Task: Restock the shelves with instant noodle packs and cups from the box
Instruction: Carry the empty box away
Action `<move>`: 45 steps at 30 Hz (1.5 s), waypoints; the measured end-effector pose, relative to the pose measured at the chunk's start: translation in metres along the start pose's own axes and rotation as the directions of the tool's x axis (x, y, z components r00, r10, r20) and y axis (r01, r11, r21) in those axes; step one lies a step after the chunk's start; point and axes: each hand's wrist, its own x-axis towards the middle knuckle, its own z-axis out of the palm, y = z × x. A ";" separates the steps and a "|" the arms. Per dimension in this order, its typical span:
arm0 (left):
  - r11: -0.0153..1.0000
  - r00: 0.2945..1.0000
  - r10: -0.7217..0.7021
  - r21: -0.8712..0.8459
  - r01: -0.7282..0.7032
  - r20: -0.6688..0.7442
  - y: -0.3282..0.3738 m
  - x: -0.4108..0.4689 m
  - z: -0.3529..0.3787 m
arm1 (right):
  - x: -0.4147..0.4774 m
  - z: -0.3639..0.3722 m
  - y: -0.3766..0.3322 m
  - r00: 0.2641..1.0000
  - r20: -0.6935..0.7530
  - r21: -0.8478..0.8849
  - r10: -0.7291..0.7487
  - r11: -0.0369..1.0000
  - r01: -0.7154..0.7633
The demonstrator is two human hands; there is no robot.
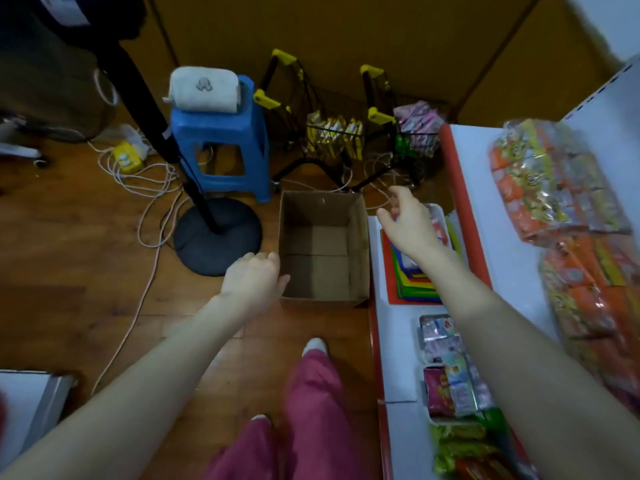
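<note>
Cardboard box (322, 209) stood empty on the wooden floor (86, 271), just beside the white lower shelf (398, 341).
Left hand (254, 277) hung at the box's near-left rim, fingers loosely curled round nothing. Right hand (408, 223) reached over the lower shelf, fingers relaxed and spread, above a white-edged pack (439, 226). Orange noodle multipacks (550, 181) lay on the shelf above.

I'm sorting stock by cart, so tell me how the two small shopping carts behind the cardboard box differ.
The left cart holds yellow packs, while the right cart holds pink packs. The left cart stands next to the blue stool; the right cart stands by the red edge of the shelf. Both are black wire carts with yellow handles, upright on the wooden floor.
</note>
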 end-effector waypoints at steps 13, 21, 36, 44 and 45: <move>0.985 0.943 -0.170 0.022 0.171 0.286 -0.017 0.179 0.178 | 0.167 0.163 0.149 0.956 0.177 -0.014 0.235 0.972 -0.236; 0.957 0.904 -0.284 0.043 0.286 0.320 -0.038 0.253 0.321 | 0.226 0.278 0.251 0.949 0.050 -0.138 0.312 0.943 -0.303; 0.899 0.902 -0.354 -0.176 0.401 0.249 -0.052 0.274 0.399 | 0.264 0.338 0.305 0.890 0.018 -0.087 0.455 0.888 -0.452; 0.874 0.923 -0.362 -0.297 0.385 0.131 -0.065 0.246 0.279 | 0.239 0.257 0.240 0.927 -0.044 0.077 0.372 0.926 -0.368; 0.871 0.925 -0.360 -0.311 0.380 0.122 -0.067 0.240 0.259 | 0.233 0.242 0.228 0.932 -0.051 0.092 0.359 0.931 -0.353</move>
